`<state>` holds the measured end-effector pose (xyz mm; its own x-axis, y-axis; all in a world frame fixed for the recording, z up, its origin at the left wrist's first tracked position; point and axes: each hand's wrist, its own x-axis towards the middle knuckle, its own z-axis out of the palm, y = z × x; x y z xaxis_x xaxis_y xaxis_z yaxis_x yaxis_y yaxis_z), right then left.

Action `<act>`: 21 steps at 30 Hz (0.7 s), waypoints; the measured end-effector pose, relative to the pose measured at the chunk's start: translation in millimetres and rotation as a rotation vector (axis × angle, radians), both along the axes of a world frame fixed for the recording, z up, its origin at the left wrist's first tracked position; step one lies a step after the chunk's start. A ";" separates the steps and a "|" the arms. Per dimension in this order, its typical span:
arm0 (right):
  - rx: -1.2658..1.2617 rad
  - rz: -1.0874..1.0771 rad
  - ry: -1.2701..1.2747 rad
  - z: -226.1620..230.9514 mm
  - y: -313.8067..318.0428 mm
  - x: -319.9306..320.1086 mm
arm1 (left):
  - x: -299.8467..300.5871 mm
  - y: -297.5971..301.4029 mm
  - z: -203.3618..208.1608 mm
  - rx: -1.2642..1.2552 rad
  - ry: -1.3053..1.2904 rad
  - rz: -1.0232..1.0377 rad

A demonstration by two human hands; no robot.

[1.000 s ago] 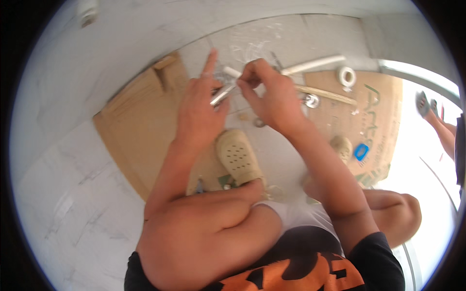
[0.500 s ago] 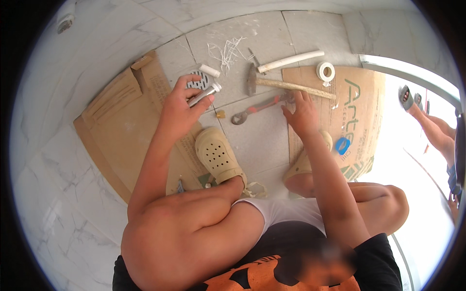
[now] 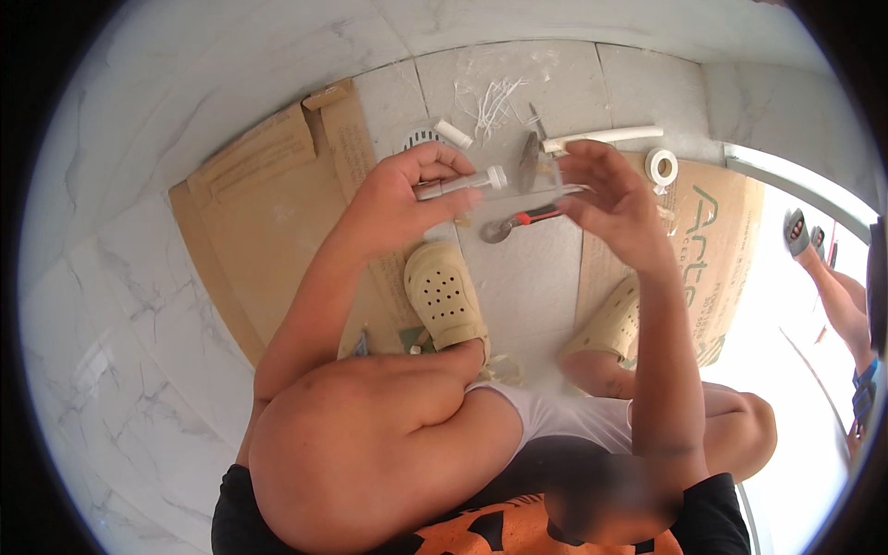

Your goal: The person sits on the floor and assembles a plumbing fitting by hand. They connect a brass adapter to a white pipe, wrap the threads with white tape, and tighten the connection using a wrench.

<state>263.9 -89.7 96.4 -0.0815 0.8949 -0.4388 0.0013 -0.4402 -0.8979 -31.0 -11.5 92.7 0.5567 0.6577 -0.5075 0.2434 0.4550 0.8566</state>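
Observation:
My left hand (image 3: 400, 192) is closed around a shiny metal tube (image 3: 446, 188) with a white-wrapped end (image 3: 497, 177) pointing right. Across from it, my right hand (image 3: 615, 199) is raised, slightly blurred, its thumb and fingers closing on a thin white strand (image 3: 536, 192) that runs toward the tube's end. Below that strand lies an adjustable wrench (image 3: 500, 230) with red and black grips, partly hidden by my right hand. A hammer (image 3: 530, 159) rests just beyond, most of its handle covered by the same hand. A small brass fitting (image 3: 462, 221) sits below the tube.
Flattened cardboard (image 3: 268, 240) covers the left floor; another sheet (image 3: 731, 231) lies right, with a white tape roll (image 3: 661, 167). Farther off are a white pipe (image 3: 610, 135), tangled white strands (image 3: 497, 104), a white cylinder (image 3: 452, 133) and a drain grate (image 3: 425, 138). Another person's leg (image 3: 828, 287) shows far right.
My right hand has lifted off from near the wrench and hammer handle and now holds a white strand. My left hand's tube has turned to point more level, rightward. The view has shifted.

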 end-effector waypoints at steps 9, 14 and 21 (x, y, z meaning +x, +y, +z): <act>0.077 0.156 0.159 22.3 16.2 -45.3 | -3.8 -1.7 27.6 0.132 0.027 -0.046; 0.075 0.155 0.282 18.9 19.4 -46.5 | -4.5 1.7 41.8 0.217 0.076 -0.087; 0.068 0.186 0.329 16.9 23.0 -43.3 | -2.5 0.4 51.7 0.411 0.109 -0.124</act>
<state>220.6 -66.7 113.2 -0.3716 0.8779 -0.3022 -0.2176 -0.3987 -0.8909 -33.6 -11.1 144.4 0.6022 0.7484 -0.2779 0.3734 0.0437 0.9267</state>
